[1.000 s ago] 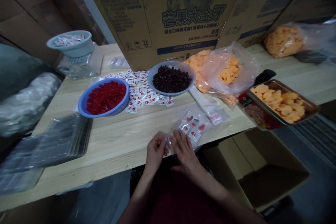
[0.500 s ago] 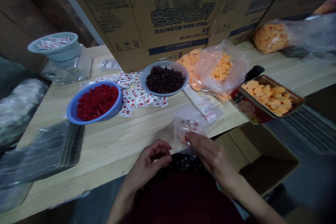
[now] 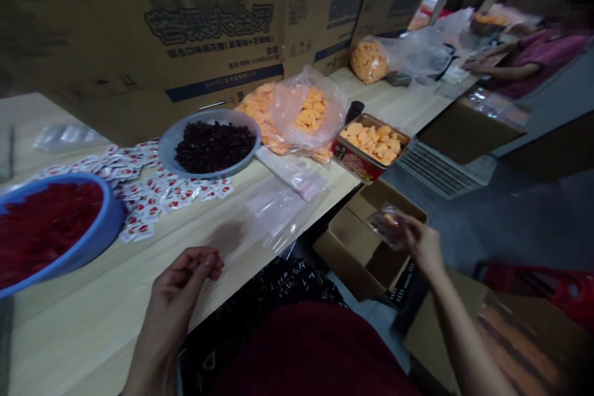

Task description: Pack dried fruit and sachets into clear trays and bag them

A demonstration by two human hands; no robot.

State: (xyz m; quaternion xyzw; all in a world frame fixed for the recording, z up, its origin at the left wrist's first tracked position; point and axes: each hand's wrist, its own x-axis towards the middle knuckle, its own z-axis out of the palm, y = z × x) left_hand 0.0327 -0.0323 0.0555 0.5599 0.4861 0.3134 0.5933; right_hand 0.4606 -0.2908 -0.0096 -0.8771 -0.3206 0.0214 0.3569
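My right hand (image 3: 420, 244) pinches a small clear plastic packet (image 3: 387, 227) with dark contents and a bit of orange in it, above an open cardboard box (image 3: 346, 253). Over the table's front edge, my left hand (image 3: 183, 281) has its fingers curled in against the thumb, with nothing visible in it. Clear plastic bags (image 3: 278, 198) lie flat on the wooden table (image 3: 153, 266) beyond it. Behind them are a bowl of dark pieces (image 3: 213, 145), scattered small white-and-red sachets (image 3: 153, 198) and a blue bowl of red pieces (image 3: 109, 223).
Orange pieces fill a tin (image 3: 357, 164) at the table edge and an open plastic bag (image 3: 309, 105). Large printed cartons (image 3: 218, 68) stand behind. Another box (image 3: 464, 322) with orange packs sits lower right. A person in pink (image 3: 547, 55) works at the far right.
My right hand has carried the packet from the table edge rightward over the cardboard box. The view has swung right, bringing the other person and the lower-right box into sight.
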